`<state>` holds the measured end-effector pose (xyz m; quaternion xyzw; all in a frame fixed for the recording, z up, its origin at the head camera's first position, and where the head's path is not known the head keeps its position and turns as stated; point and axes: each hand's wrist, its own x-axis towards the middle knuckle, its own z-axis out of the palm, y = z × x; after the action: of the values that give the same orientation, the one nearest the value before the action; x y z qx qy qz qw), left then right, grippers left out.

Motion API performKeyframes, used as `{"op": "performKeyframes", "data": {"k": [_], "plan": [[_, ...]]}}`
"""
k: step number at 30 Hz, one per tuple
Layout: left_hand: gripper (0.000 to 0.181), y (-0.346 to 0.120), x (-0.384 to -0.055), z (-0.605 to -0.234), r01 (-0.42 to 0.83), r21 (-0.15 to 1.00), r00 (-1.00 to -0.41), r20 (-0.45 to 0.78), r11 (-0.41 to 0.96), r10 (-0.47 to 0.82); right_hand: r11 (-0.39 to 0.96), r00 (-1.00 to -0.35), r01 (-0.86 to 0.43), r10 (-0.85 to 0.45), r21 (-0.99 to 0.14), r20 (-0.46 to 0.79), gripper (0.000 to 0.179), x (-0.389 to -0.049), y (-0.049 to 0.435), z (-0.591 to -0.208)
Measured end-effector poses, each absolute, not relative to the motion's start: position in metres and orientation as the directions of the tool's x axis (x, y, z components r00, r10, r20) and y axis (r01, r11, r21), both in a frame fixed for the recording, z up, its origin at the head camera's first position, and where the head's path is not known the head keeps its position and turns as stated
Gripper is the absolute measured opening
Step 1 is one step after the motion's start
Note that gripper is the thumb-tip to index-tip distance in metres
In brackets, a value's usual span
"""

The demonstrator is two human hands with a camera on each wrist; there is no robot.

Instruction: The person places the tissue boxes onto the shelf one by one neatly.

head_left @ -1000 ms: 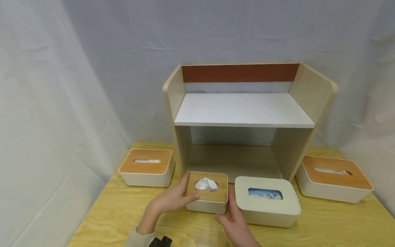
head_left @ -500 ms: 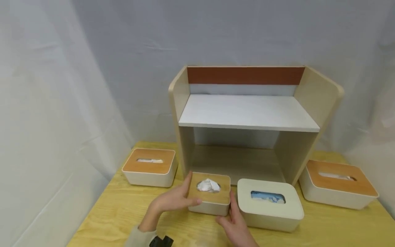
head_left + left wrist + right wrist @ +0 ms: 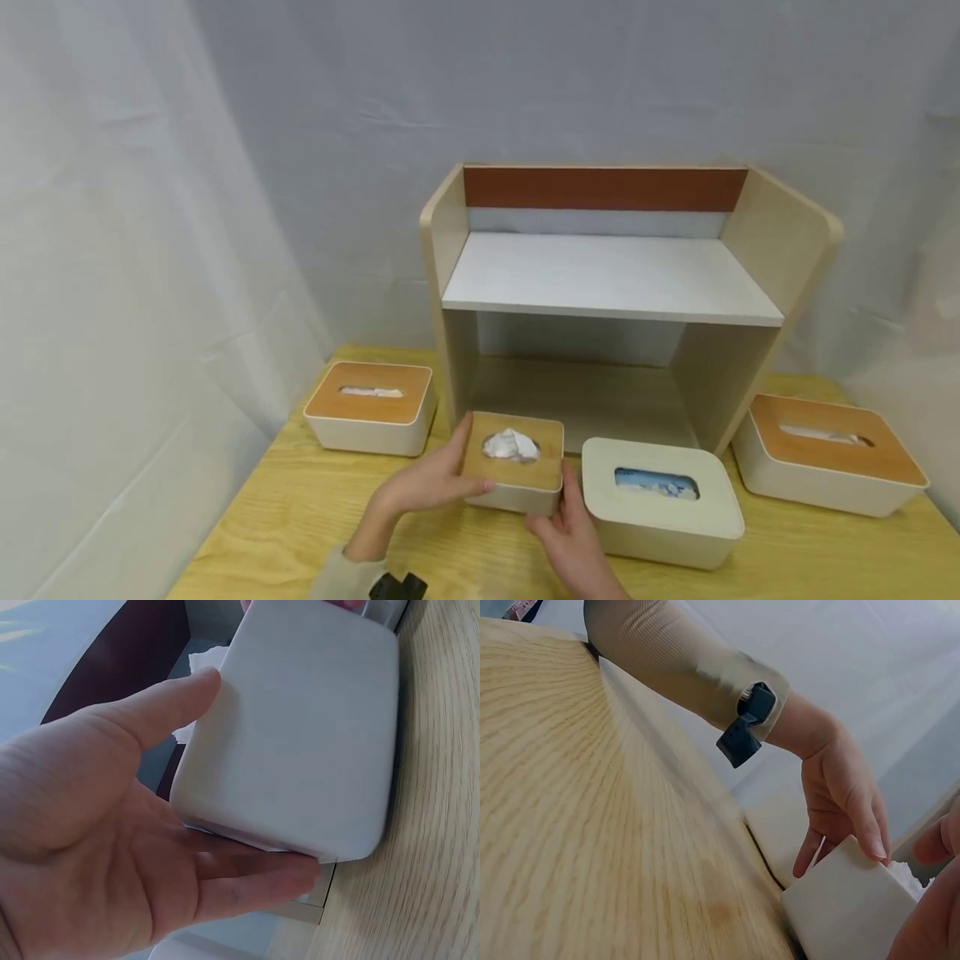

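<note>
A small cream tissue box (image 3: 528, 473) with a light wood lid sits just in front of the shelf unit, white tissue bunched up in its opening. My left hand (image 3: 427, 482) grips its left side, thumb over the front edge. On the right side, my right hand (image 3: 573, 537) holds it, the fingers along the wall and the thumb near the front corner. Seen from the left wrist, the box's plain wall (image 3: 300, 735) stands close over the wood-grain surface. An all-cream tissue box (image 3: 660, 525) with a blue pack inside is right beside my right hand.
A two-level shelf unit (image 3: 607, 279) with a white upper board stands behind. One orange-lidded tissue box (image 3: 367, 408) is at the left of the wooden table (image 3: 285, 517), another orange-lidded tissue box (image 3: 832, 450) at the right. White sheets hang around.
The view has shifted, so the scene sits a little further right and lower. Relative to the shelf, the small tissue box has moved slightly up or inward, with both hands on it.
</note>
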<state>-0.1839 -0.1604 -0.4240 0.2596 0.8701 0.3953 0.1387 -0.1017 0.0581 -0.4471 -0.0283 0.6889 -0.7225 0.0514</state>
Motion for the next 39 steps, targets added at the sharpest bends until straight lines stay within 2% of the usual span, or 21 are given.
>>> {"op": "performKeyframes", "data": {"k": [9, 14, 19, 24, 31, 39], "plan": [[0.105, -0.157, -0.186, -0.430, 0.335, 0.799, -0.853, 0.032, 0.499, 0.521, -0.033, -0.999, 0.002, -0.044, -0.999, 0.000, 0.094, -0.112, 0.050, -0.447], [0.102, -0.156, -0.185, -0.435, 0.348, 0.777, -0.873, 0.064, 0.525, 0.483, -0.028, -0.999, -0.016, -0.028, -0.999, 0.017, 0.096, -0.116, 0.047, -0.456], [0.100, -0.150, -0.186, -0.438, 0.367, 0.740, -0.888, 0.098, 0.564, 0.449, 0.066, -1.000, -0.001, 0.021, -0.998, 0.002, 0.100, -0.115, 0.048, -0.457], [0.098, -0.144, -0.188, -0.438, 0.344, 0.750, -0.907, 0.110, 0.564, 0.407, 0.133, -0.999, 0.044, 0.030, -0.990, -0.040, 0.105, -0.108, 0.049, -0.458], [0.096, -0.136, -0.184, -0.438, 0.288, 0.736, -0.952, 0.150, 0.613, 0.267, 0.061, -1.000, 0.010, 0.017, -0.998, -0.009, 0.100, -0.107, 0.049, -0.458], [0.083, -0.126, -0.178, -0.437, 0.211, 0.722, -0.977, 0.170, 0.659, 0.127, 0.044, -0.999, -0.044, -0.009, -0.998, 0.043, 0.095, -0.115, 0.051, -0.460]]}}
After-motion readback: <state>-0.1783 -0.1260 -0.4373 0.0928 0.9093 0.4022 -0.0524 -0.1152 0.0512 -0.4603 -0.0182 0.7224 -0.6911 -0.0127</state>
